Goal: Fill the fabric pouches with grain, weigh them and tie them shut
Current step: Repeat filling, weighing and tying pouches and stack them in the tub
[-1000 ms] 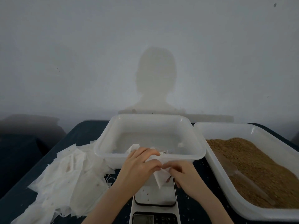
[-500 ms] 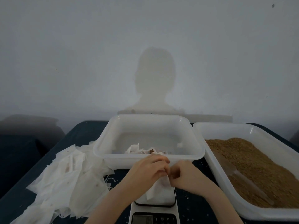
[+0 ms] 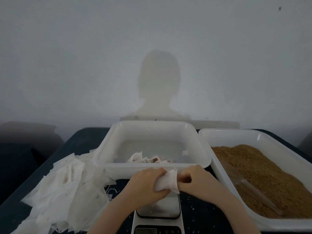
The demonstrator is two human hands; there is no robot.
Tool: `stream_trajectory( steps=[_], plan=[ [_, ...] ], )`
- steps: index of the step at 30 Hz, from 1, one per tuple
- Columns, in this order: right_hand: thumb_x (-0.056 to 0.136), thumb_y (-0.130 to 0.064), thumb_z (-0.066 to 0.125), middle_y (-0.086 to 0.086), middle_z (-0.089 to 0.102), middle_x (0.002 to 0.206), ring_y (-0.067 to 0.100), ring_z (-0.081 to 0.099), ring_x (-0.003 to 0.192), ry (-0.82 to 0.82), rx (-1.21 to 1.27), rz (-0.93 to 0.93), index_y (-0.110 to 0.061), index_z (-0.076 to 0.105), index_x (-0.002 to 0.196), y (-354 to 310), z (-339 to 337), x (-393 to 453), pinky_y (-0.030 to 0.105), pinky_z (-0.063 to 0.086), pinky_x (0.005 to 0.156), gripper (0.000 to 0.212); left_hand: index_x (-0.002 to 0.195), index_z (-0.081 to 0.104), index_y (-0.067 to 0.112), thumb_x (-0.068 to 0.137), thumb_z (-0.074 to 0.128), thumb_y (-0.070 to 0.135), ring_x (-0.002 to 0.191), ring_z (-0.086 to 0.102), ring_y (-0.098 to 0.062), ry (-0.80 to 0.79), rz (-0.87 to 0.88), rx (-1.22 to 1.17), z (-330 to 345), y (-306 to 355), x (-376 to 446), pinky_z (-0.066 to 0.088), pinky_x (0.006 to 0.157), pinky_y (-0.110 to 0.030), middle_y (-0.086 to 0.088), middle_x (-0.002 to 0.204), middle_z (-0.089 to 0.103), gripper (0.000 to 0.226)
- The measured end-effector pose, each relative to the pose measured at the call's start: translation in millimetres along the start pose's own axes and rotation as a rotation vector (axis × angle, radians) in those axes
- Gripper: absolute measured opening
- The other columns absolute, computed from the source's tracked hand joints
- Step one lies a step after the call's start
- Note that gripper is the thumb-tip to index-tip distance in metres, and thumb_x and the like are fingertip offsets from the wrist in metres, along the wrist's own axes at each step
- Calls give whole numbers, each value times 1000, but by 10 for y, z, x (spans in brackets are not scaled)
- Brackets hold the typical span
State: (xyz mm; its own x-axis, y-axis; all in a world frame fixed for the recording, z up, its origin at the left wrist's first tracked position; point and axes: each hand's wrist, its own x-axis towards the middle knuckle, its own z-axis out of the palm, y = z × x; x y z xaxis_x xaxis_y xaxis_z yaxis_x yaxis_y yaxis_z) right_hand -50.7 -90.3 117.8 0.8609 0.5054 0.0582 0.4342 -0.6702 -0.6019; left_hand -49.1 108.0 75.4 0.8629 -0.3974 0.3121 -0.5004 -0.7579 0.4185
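Both hands, left and right, now lower over the scale, gripping a more bunched pouch.

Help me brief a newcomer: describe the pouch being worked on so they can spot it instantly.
Start at the middle white tub; just in front of it, above the scale, is the pouch. The left hand grips it and the right hand pinches its end. Unlike the flat empty pouches heaped left, it is bunched up.

Head view – forward, downward, close over table.
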Motion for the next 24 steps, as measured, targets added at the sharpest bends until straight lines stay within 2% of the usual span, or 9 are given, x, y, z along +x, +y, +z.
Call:
stream_trajectory(
  steps=[3, 6, 8, 11, 13, 16, 20, 21, 24],
  plan=[
    [84, -35, 63, -19, 66, 74, 3, 57, 61, 45, 34, -12, -50, 64, 59, 35, -78, -27, 25, 47, 61, 29, 78, 46, 45, 75, 60, 57, 71, 54, 6, -36, -20, -80, -2, 21, 44, 34, 56, -10, 24, 70, 55, 19],
    [87, -38, 64, -31, 66, 95, -6, 62, 86, 113, 54, 0, -46, 71, 80, 140, -300, -85, 12, 47, 74, 13, 77, 46, 45, 74, 60, 57, 71, 54, 3, -49, -12, -134, 4, 39, 112, 36, 58, -11, 17, 74, 58, 19],
    [88, -38, 62, -33, 66, 92, -7, 62, 84, 167, 3, 40, -46, 70, 85, 290, -513, -156, 10, 47, 72, 12, 85, 51, 40, 76, 60, 56, 73, 54, 2, -62, -6, -132, 5, 73, 182, 38, 60, -12, 17, 79, 58, 21],
    [90, -35, 62, -31, 68, 82, -11, 61, 80, 225, -71, 171, -48, 68, 82, 612, -812, -290, 13, 48, 70, 16, 103, 55, 32, 79, 63, 53, 79, 53, 4, -98, 3, -95, 22, 181, 333, 43, 68, -14, 19, 86, 56, 33],
    [91, -35, 61, -28, 67, 83, -13, 59, 79, 251, -167, 267, -48, 66, 81, 900, -951, -393, 13, 47, 70, 18, 103, 57, 30, 80, 65, 50, 81, 56, 2, -120, 17, -114, 44, 280, 458, 48, 73, -21, 15, 90, 61, 32],
    [90, -44, 59, -20, 65, 94, -6, 58, 80, 163, -372, 476, -43, 61, 86, 1349, -1086, -574, 21, 52, 77, 5, 94, 55, 30, 81, 66, 47, 79, 59, -5, -126, 59, -122, 114, 432, 623, 48, 71, -26, 12, 86, 63, 24],
    [81, -70, 54, -10, 62, 96, 7, 59, 82, -53, -436, 663, -26, 61, 96, 1710, -1083, -759, 22, 48, 71, 47, 92, 51, 37, 79, 65, 49, 75, 55, 1, -165, 101, -99, 279, 576, 761, 39, 64, -15, 19, 80, 56, 23],
    [79, -71, 55, -10, 62, 94, 7, 59, 81, -97, -418, 668, -25, 62, 98, 1730, -1064, -780, 21, 47, 68, 50, 93, 51, 37, 78, 64, 50, 73, 53, 3, -169, 104, -87, 326, 598, 784, 37, 62, -13, 20, 79, 56, 23],
    [81, -61, 61, -12, 59, 92, 5, 57, 78, -206, -389, 653, -30, 59, 101, 1761, -990, -769, 21, 43, 63, 37, 93, 51, 38, 75, 58, 57, 72, 53, 4, -174, 103, -74, 444, 641, 832, 37, 62, -14, 20, 79, 57, 27]
  ],
)
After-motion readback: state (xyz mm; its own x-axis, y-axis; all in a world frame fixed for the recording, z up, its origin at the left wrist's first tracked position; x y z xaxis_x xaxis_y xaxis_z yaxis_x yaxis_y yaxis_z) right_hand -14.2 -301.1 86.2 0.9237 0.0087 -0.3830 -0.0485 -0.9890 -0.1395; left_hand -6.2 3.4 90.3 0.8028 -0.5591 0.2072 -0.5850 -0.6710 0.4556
